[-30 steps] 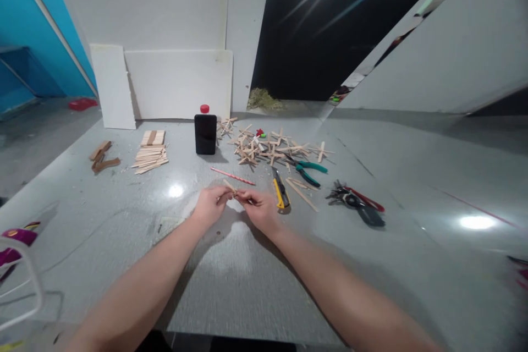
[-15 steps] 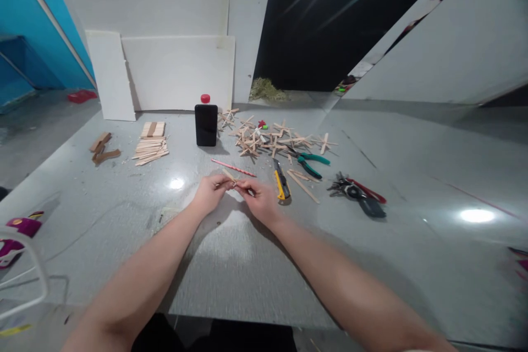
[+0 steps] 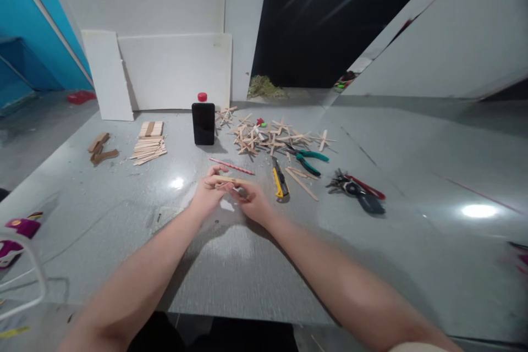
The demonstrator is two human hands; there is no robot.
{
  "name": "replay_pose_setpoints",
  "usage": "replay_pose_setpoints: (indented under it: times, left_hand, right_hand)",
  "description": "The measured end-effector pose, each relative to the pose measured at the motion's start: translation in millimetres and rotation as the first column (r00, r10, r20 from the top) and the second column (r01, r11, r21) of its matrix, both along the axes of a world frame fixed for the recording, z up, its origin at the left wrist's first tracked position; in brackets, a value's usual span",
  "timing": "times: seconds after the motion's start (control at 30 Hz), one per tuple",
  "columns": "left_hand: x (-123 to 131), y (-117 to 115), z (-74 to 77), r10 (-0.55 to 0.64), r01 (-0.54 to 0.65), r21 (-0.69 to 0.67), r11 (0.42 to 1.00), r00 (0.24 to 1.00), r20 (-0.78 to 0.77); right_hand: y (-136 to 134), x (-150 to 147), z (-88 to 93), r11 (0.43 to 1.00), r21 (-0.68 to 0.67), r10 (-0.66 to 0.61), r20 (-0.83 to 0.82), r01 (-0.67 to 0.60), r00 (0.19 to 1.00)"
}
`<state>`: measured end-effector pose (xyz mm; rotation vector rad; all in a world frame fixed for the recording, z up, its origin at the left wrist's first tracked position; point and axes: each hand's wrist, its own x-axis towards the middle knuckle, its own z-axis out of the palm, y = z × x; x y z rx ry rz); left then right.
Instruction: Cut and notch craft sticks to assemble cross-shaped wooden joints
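Watching from my distant post, I am seeing a wooden stick [image 3: 226,179] being held up over the gray tabletop [image 3: 231,280], now running almost level from left to right; half a second ago its far end was pointing away to the left from bunched fingertips. The fingers of the left hand [image 3: 205,193] are spreading wider than they were, while the stick is staying in hand. I am reading this as a turn or a change of grip, with the handling of the stick still going on.

The left hand is holding the stick's left part loosely, one finger lifting on the far side. The right hand [image 3: 256,202] is gripping it toward its right end, though the blur is keeping me from telling exactly which fingertips are pressing. The stick is lying across the gap between the two hands. Just beyond, a striped red rod [image 3: 231,165] is resting; to the right, a yellow cutter [image 3: 281,184] is lying near the right hand, and farther off, crossed sticks [image 3: 249,142] are heaping up.
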<state>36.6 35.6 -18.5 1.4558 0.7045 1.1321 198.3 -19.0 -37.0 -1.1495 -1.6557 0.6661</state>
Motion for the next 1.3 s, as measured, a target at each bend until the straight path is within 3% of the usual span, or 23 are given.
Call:
replay_pose_setpoints:
  times: [0.2, 0.47, 0.7, 0.9, 1.3]
  left_hand:
    - [-15, 14, 3.4, 0.076, -0.08, -0.064, 0.995, 0.995, -0.072]
    - [-36, 33, 4.9, -0.021, -0.023, -0.124, 0.992, 0.938, -0.345]
    - [-37, 34, -0.6, -0.114, 0.032, -0.2, 0.979, 0.904, -0.412]
    - [-37, 34, -2.8, -0.124, 0.023, -0.21, 0.977, 0.869, -0.479]
    - [-33, 27, 4.5, -0.147, 0.055, -0.179, 0.982, 0.818, -0.556]
  right_hand:
    - [1, 11, -2.3, 0.992, -0.045, -0.115, 0.047, 0.117, 0.992]
    - [7, 14, -8.6, 0.983, -0.135, -0.114, 0.087, 0.125, 0.99]
    - [10, 16, -13.1, 0.975, -0.175, -0.118, 0.096, 0.134, 0.988]
    - [9, 15, -13.3, 0.973, -0.196, -0.105, 0.086, 0.12, 0.991]
    - [7, 16, -9.8, 0.963, -0.262, -0.046, 0.095, 0.07, 0.994]
